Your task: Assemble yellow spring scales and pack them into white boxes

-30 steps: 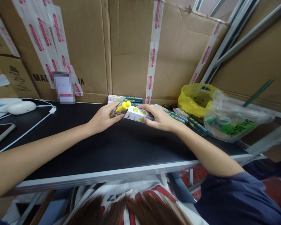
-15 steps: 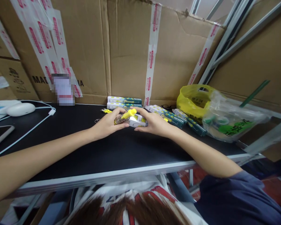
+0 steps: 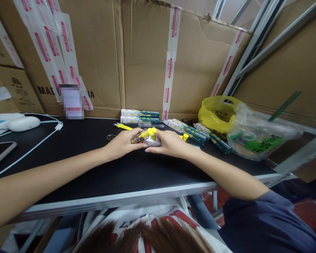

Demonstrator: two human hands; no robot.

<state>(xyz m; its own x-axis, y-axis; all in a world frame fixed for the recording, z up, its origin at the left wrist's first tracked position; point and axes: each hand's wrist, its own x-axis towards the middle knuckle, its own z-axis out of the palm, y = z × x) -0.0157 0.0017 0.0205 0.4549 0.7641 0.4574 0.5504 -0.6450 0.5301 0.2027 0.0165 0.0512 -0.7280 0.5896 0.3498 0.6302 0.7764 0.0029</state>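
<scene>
My left hand (image 3: 122, 142) is closed round a slim tool with a clear body and a yellow end (image 3: 149, 133), which tilts up to the right. My right hand (image 3: 171, 143) grips a small white box with a yellow label (image 3: 153, 140), its fingers and thumb on either side. The yellow end of the tool lies across the box from my viewpoint; whether they touch I cannot tell. Behind my left hand lies a yellow piece with a metal clip (image 3: 123, 126). Another yellow-ended piece (image 3: 184, 137) shows just beyond my right hand.
Stacked white-and-green boxes (image 3: 140, 119) stand against the cardboard (image 3: 144, 63). More such boxes (image 3: 189, 130) lie to the right, beside a yellow bag (image 3: 208, 116) and a clear plastic bag (image 3: 263, 140). A white cable (image 3: 37, 149) and a phone (image 3: 1, 151) are at left.
The white box has tipped and shifted slightly left in my right hand, showing less of its length. My left hand and the tool have moved slightly right.
</scene>
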